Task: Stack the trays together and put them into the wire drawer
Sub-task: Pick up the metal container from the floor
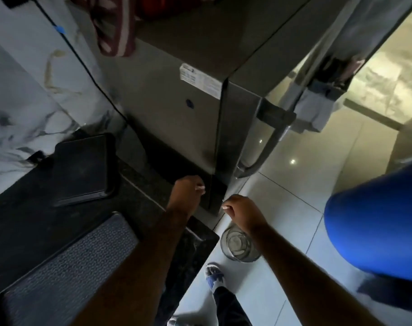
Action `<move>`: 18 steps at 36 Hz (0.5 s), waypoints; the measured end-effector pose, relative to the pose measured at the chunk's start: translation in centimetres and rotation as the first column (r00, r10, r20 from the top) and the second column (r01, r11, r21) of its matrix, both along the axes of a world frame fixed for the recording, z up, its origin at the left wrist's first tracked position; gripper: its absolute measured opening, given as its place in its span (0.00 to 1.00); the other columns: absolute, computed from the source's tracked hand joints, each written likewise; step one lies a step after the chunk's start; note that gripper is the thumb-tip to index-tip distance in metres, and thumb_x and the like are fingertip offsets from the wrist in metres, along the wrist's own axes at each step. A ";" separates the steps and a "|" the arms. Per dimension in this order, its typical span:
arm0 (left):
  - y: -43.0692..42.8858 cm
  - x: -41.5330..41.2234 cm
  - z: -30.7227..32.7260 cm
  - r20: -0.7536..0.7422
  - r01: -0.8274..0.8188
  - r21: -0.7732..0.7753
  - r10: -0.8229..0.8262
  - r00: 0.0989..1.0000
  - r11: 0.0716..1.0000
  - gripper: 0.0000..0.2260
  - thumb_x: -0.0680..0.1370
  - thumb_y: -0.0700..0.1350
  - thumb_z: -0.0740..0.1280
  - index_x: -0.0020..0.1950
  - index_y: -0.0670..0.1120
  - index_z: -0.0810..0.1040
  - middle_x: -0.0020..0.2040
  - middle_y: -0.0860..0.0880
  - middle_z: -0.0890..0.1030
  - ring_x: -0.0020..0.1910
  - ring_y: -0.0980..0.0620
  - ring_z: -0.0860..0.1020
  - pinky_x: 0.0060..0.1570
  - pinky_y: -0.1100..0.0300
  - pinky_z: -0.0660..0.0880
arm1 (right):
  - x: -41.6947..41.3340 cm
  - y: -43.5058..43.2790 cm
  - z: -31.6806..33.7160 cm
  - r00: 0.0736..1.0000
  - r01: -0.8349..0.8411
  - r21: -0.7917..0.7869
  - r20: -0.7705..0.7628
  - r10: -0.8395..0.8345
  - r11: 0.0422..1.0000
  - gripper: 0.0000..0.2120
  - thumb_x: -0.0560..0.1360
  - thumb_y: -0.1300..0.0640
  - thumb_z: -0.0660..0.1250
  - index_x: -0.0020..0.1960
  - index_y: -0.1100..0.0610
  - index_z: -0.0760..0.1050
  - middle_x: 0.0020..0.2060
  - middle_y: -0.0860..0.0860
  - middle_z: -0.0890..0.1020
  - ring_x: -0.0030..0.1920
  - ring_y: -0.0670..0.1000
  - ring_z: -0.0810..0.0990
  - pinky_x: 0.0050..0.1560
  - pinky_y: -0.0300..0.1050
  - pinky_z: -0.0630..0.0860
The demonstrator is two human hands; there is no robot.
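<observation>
A black tray (82, 168) lies flat on the dark counter (24, 222) by the marble wall. A grey textured tray (66, 267) lies nearer me at the lower left. A third dark tray (176, 163) stands in shadow against the side of the steel fridge (176, 102). My left hand (186, 191) grips this tray's near edge, fingers over the rim. My right hand (241, 211) is curled at its right corner, fingertips on the edge. No wire drawer is in view.
The fridge door handle (263, 147) sticks out on the right. A round wire bin (240, 243) stands on the tiled floor below my right hand. A blue-clad shape (376, 222) fills the right side. My sandalled foot (214, 276) is on the floor. A cable (82, 64) runs down the wall.
</observation>
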State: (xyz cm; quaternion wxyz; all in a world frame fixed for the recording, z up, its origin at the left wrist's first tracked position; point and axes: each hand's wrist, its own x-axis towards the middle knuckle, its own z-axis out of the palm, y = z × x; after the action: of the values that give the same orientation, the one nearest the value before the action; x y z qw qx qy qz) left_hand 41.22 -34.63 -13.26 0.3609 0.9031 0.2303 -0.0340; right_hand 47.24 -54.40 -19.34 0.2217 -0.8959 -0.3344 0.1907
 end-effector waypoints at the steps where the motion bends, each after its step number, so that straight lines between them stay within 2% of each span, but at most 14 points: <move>1: -1.8 0.3 -0.5 -0.016 0.029 -0.021 -0.029 0.999 0.999 0.02 0.71 0.42 0.73 0.42 0.46 0.81 0.43 0.45 0.85 0.44 0.48 0.82 0.40 0.63 0.68 | 0.0 -1.2 -0.2 1.000 0.024 -0.007 -0.018 -0.024 1.000 0.07 0.74 0.57 0.69 0.50 0.57 0.83 0.46 0.56 0.85 0.47 0.58 0.83 0.50 0.47 0.77; 3: -5.2 0.8 -1.7 -0.059 0.081 -0.046 -0.084 0.995 0.996 0.05 0.71 0.45 0.74 0.42 0.45 0.80 0.41 0.46 0.84 0.43 0.49 0.81 0.39 0.62 0.68 | 0.1 -3.6 -0.8 0.992 0.109 -0.014 -0.062 -0.110 0.994 0.07 0.72 0.55 0.71 0.47 0.57 0.83 0.44 0.55 0.86 0.46 0.56 0.83 0.49 0.47 0.78; 5: -8.2 1.1 -3.5 -0.108 0.099 -0.101 -0.110 0.988 0.990 0.07 0.70 0.45 0.76 0.42 0.45 0.80 0.41 0.45 0.85 0.43 0.48 0.82 0.39 0.59 0.73 | 0.1 -5.9 -1.6 0.966 0.233 -0.023 -0.106 -0.234 0.972 0.07 0.70 0.53 0.73 0.44 0.56 0.84 0.41 0.52 0.86 0.42 0.51 0.83 0.48 0.44 0.79; 8: -12.1 1.5 -6.9 -0.170 0.113 -0.145 -0.137 0.976 0.983 0.07 0.68 0.43 0.76 0.42 0.44 0.82 0.41 0.44 0.85 0.44 0.47 0.82 0.43 0.57 0.76 | 0.0 -10.1 -3.8 0.888 0.423 -0.027 -0.183 -0.421 0.906 0.06 0.67 0.53 0.75 0.38 0.55 0.82 0.36 0.49 0.86 0.37 0.44 0.81 0.41 0.25 0.69; 9: -13.3 1.6 -8.0 -0.171 0.127 -0.136 -0.150 0.974 0.983 0.06 0.68 0.44 0.76 0.41 0.44 0.82 0.41 0.44 0.85 0.43 0.46 0.83 0.43 0.58 0.76 | -0.1 -11.4 -4.7 0.861 0.467 -0.027 -0.214 -0.461 0.884 0.05 0.66 0.54 0.76 0.37 0.55 0.82 0.35 0.49 0.86 0.38 0.44 0.82 0.40 0.26 0.69; 11: -15.4 1.9 -10.5 -0.199 0.147 -0.137 -0.173 0.965 0.980 0.04 0.70 0.44 0.74 0.40 0.46 0.81 0.41 0.45 0.85 0.43 0.46 0.83 0.42 0.59 0.75 | -0.7 -13.9 -6.5 0.830 0.510 -0.034 -0.240 -0.503 0.859 0.04 0.66 0.56 0.76 0.37 0.56 0.83 0.36 0.51 0.86 0.41 0.50 0.85 0.45 0.36 0.74; 13: -17.4 2.1 -13.0 -0.213 0.177 -0.195 -0.218 0.953 0.965 0.03 0.70 0.44 0.73 0.40 0.48 0.80 0.40 0.47 0.84 0.41 0.47 0.82 0.39 0.61 0.73 | -1.2 -15.7 -8.6 0.817 0.529 -0.040 -0.247 -0.521 0.848 0.05 0.65 0.56 0.75 0.38 0.57 0.84 0.38 0.54 0.87 0.43 0.55 0.85 0.47 0.40 0.72; 15: -18.9 2.6 -15.7 -0.194 0.204 -0.183 -0.239 0.951 0.962 0.02 0.71 0.43 0.72 0.41 0.47 0.81 0.39 0.46 0.84 0.40 0.47 0.82 0.37 0.61 0.71 | -1.4 -17.2 -11.3 0.781 0.557 -0.097 -0.277 -0.560 0.825 0.04 0.65 0.54 0.76 0.38 0.54 0.84 0.39 0.54 0.87 0.44 0.53 0.85 0.47 0.40 0.72; 18: -20.1 4.0 -20.5 -0.182 0.199 -0.139 -0.223 0.958 0.970 0.02 0.71 0.41 0.74 0.40 0.43 0.82 0.38 0.47 0.84 0.37 0.51 0.81 0.34 0.64 0.70 | -1.4 -18.9 -17.0 0.715 0.603 -0.162 -0.326 -0.619 0.781 0.06 0.64 0.47 0.73 0.35 0.49 0.80 0.36 0.50 0.86 0.40 0.49 0.85 0.46 0.41 0.78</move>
State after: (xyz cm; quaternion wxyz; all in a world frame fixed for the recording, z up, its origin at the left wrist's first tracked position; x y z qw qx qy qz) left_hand 45.24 -54.76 -33.78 0.3838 0.8916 0.1646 -0.1749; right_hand 45.88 -73.28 -36.29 0.3102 -0.9094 0.0310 0.2753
